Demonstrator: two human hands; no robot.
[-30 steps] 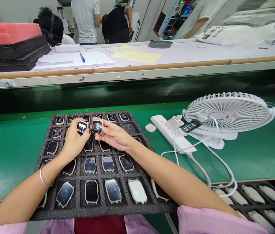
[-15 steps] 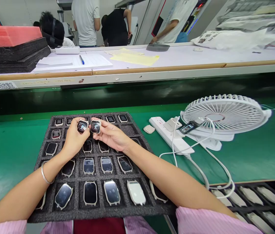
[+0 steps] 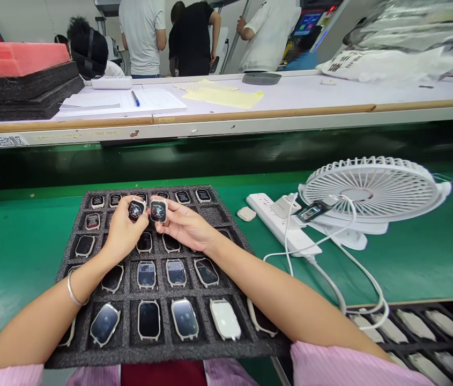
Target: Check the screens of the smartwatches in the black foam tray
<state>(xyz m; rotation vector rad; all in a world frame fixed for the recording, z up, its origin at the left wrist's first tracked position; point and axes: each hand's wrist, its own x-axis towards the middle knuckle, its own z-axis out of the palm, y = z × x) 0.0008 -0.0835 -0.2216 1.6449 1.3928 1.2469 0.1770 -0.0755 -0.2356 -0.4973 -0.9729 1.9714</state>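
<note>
My left hand (image 3: 124, 228) is closed on a smartwatch without a strap (image 3: 135, 209), its dark screen lit with a dial. Beside it, my right hand (image 3: 184, 225) grips a second smartwatch (image 3: 158, 210), also lit and facing me. The two watches are held side by side, a small gap apart, above the far half of a dark foam tray (image 3: 130, 351). Several more watch bodies lie in the tray's compartments, among them a dark-screened one (image 3: 148, 320) and one with a white face (image 3: 225, 319). My hands and forearms hide some compartments.
Right of the tray are a white power strip (image 3: 282, 225), cables and a white fan (image 3: 371, 187). Another tray of pale watch bodies (image 3: 413, 324) sits lower right. Ahead, a raised shelf (image 3: 298, 99) carries foam blocks (image 3: 17, 80), papers and bags; several people are beyond it.
Both hands keep hold of their watches in nearly the same place. In the background, the person in white at the right has straightened and moved left, uncovering a lit screen.
</note>
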